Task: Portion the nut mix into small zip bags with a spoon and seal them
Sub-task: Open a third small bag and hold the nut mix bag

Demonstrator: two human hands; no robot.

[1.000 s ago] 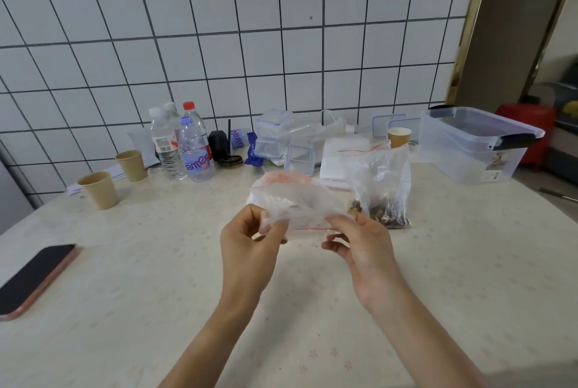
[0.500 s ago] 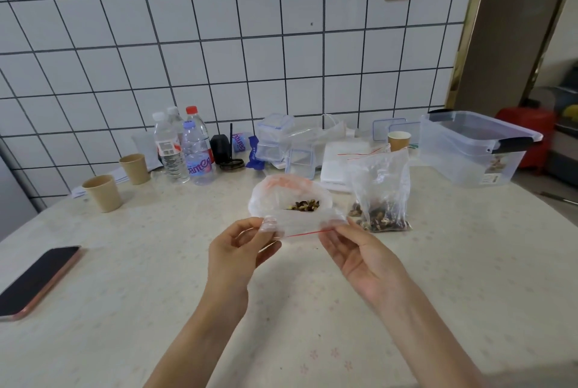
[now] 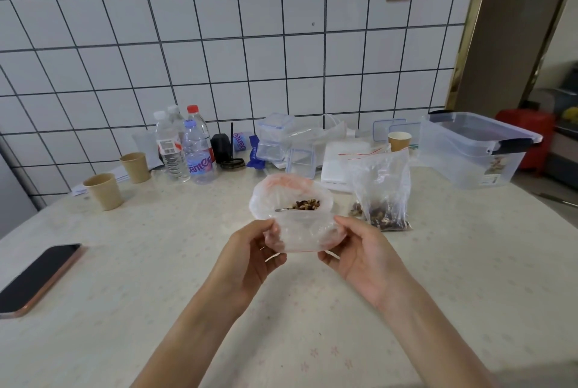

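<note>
One head-worn wide view looks forward and down across the table (image 3: pixel 438 278), close above it.

Bag (image 3: pixel 291 200) mouth went from collapsed and hiding its contents a second ago, to partly open half a second ago, to wide open now: the nut mix (image 3: pixel 305 204) shows clearly, with a spoon (image 3: pixel 283 209) handle poking out on its left. Left hand (image 3: pixel 250 258) and right hand (image 3: pixel 359 254) both dropped lower and closer to the camera, pulling the near rim down and toward the person. Grip changed from a pinch along the red zip line to fingers curled over the folded near edge, one hand at each side.
</note>
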